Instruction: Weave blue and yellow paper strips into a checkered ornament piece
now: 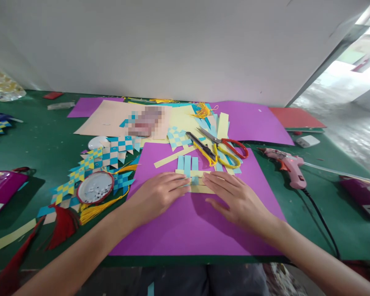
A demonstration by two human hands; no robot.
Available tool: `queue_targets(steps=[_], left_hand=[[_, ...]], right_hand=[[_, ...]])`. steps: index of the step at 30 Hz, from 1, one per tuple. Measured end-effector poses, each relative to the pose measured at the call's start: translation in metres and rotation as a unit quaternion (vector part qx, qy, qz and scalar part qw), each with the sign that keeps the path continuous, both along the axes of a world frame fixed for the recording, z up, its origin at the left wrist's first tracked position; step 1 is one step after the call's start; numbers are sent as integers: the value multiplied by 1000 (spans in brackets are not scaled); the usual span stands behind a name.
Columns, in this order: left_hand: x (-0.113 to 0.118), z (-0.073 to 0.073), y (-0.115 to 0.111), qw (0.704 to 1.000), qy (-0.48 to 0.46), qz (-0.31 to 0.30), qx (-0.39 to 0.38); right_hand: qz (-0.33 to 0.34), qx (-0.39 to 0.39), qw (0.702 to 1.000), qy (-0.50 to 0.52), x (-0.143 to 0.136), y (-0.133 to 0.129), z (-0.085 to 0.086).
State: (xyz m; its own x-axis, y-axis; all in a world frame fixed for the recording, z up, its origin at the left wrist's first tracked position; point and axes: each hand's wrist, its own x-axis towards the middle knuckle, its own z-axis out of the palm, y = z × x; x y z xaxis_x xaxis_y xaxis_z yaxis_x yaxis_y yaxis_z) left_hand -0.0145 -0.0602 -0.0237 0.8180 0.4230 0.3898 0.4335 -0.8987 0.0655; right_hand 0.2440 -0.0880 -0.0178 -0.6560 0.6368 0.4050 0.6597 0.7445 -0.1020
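A small weave of light blue paper strips (187,164) and pale yellow paper strips (202,189) lies on a purple paper sheet (185,234). The blue strips stand crosswise over the yellow ones. My left hand (160,193) rests on the left end of the weave, fingers stretched out flat. On the right end lies my right hand (234,195), its fingers extended and its thumb apart on the sheet. Both hands hide part of the strips. Just beyond are a yellow box cutter (203,150) and scissors (230,150) with red and yellow handles.
A pink glue gun (286,164) with a black cord lies at right. Left are checkered woven paper pieces (89,162), a round lid with small dots (95,188), a red tassel (63,226) and a yellow tassel (103,208). A grey wall (172,49) rises behind the green table (49,152).
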Motion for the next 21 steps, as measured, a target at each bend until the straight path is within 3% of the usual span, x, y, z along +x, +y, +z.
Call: queue_targets(steps=[7, 21], left_hand=[[0, -4, 0, 999, -3, 2, 33], [0, -3, 0, 1000, -8, 5, 12]], right_hand=[[3, -19, 997, -75, -14, 25, 1], [21, -63, 997, -42, -15, 30, -6]])
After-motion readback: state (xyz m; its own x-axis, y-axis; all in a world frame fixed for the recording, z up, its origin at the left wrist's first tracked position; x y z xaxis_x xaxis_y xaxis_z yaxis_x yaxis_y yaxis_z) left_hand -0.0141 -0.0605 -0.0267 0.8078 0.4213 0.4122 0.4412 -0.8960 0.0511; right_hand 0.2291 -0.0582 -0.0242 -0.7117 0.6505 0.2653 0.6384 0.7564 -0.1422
